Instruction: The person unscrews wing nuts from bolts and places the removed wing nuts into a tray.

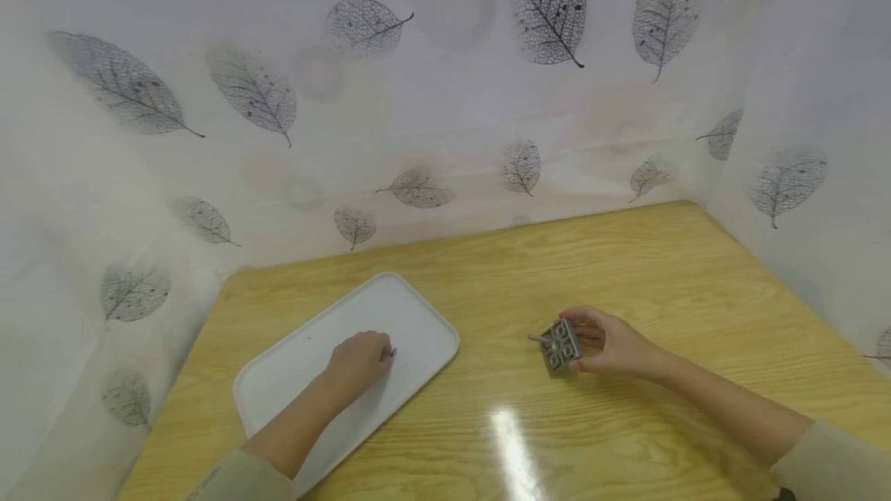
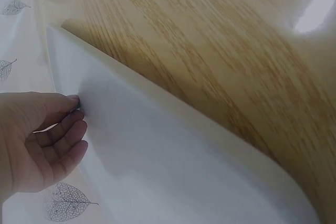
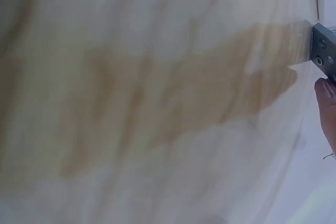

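Over the white tray [image 1: 425, 315], my left hand [image 1: 356, 362] pinches a small dark piece [image 2: 76, 104] between thumb and index finger. Only its tip shows, so I cannot tell what kind of piece it is. To the right of the tray, my right hand [image 1: 616, 342] grips a square grey metal block [image 1: 565, 350] by its right side, thumb below and fingers above. Round raised rings mark the face of the block, and a thin rod [image 1: 537, 339] sticks out from it toward the left. In the right wrist view the block [image 3: 321, 51] appears at the right edge, with fingertips beside it.
The wooden table [image 1: 557, 269] bears the tray on its left half and reflects a bright light near the front. White sheeting [image 1: 445, 99] printed with grey leaves stands around the back and both sides.
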Demonstrator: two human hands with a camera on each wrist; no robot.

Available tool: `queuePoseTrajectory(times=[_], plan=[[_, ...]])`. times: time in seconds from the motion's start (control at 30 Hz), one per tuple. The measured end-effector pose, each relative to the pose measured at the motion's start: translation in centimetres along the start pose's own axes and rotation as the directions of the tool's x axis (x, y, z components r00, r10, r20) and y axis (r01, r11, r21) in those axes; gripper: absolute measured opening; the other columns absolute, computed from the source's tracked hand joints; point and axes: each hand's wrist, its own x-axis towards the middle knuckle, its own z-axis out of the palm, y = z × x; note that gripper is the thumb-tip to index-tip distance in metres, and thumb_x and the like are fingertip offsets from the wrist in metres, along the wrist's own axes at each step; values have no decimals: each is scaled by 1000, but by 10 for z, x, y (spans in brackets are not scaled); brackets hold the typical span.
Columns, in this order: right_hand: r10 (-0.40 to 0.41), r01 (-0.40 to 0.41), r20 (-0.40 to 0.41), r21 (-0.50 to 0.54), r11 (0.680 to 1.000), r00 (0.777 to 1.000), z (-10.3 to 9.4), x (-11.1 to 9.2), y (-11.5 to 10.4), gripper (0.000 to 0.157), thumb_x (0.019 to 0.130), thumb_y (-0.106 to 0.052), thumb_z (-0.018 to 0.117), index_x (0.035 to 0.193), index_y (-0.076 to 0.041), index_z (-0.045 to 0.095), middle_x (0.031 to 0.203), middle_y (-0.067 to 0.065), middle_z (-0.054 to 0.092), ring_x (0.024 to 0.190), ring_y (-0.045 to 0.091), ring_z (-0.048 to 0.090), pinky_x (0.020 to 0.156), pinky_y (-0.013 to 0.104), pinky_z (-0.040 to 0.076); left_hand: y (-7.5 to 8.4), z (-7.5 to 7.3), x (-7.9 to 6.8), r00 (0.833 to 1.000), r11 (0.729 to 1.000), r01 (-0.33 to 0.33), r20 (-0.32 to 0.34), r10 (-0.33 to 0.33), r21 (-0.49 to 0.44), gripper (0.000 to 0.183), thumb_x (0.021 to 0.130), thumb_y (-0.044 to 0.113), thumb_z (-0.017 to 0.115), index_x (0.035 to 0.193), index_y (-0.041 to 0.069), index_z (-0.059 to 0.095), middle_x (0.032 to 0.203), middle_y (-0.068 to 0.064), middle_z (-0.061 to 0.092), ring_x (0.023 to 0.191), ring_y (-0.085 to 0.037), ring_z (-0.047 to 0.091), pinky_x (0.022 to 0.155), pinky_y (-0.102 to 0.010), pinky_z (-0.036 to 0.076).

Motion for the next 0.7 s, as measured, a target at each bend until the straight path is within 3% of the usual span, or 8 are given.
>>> queuePoseTrajectory(times=[0.2,0.33,0.5,0.7], plan=[[22,-32,-54,-176,984,998,-4,-3,4,70,70,-16,82,127,6,47,125,21,57,115,39,54,99,45,45,0,-1,-2,1000,1000,-13,-14,13,6,7,84,11,68,78,7,67,70,0,61,64,-13,55,55,-30,50],[48,-66,-73,-271,960,996,-5,-2,6,72,66,-22,85,125,4,52,133,21,53,121,40,50,104,53,37,-1,1,-4,999,1000,-21,-35,21,-2,7,83,11,69,78,8,67,70,0,61,65,-14,57,57,-30,51],[122,-131,-47,-328,936,991,-8,-1,6,71,68,-26,83,126,2,53,141,22,44,129,46,38,107,60,29,-2,4,-5,998,1000,-26,-61,25,-9,6,82,12,70,79,8,67,70,1,60,65,-13,56,57,-29,50],[149,-143,-15,-388,911,989,-11,1,5,72,70,-28,82,129,0,52,144,22,41,132,47,33,107,62,28,-1,5,-6,997,999,-25,-77,22,-48,6,80,12,71,81,7,68,71,1,60,65,-13,56,57,-29,50]])
